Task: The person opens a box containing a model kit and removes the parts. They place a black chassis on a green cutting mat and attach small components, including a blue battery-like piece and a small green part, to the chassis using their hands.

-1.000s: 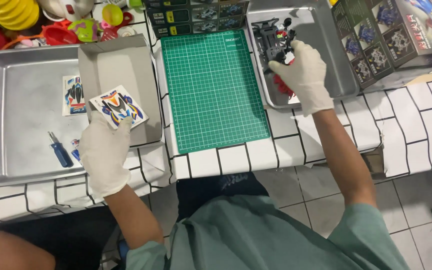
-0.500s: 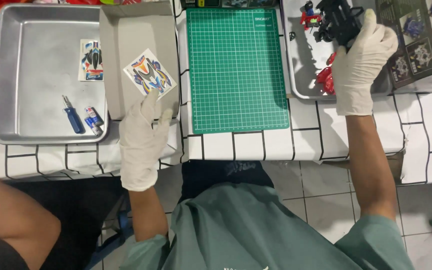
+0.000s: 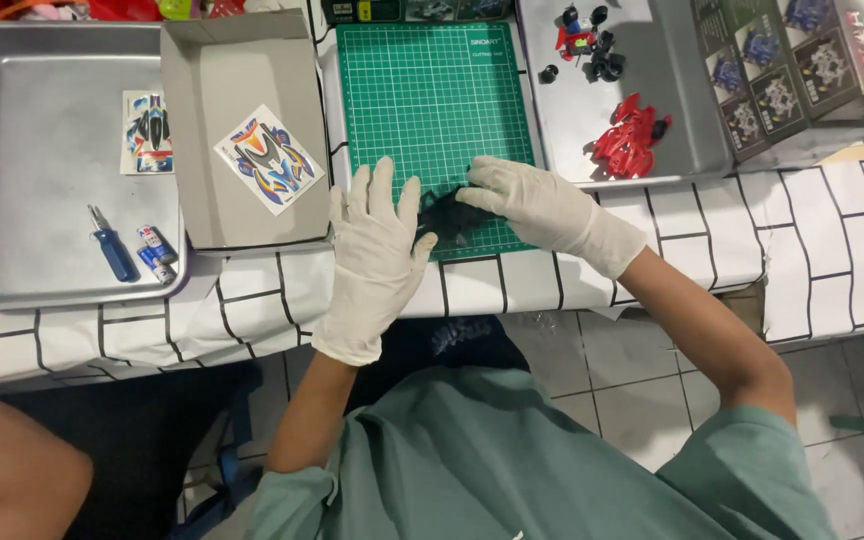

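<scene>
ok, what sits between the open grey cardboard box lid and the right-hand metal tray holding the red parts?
Head view: the green gridded cutting mat lies between the grey cardboard box lid and the right metal tray.

Gloved right hand [image 3: 542, 208] gripping a black model chassis [image 3: 449, 218] on the green cutting mat [image 3: 432, 100], left hand [image 3: 377, 250] spread flat beside it (fingers touching the part), red body shell [image 3: 630, 140] in the metal tray [image 3: 682, 110] behind.

light: bright, even | shadows: soft | glare: mild on trays [image 3: 12, 290] | focus: sharp
</scene>
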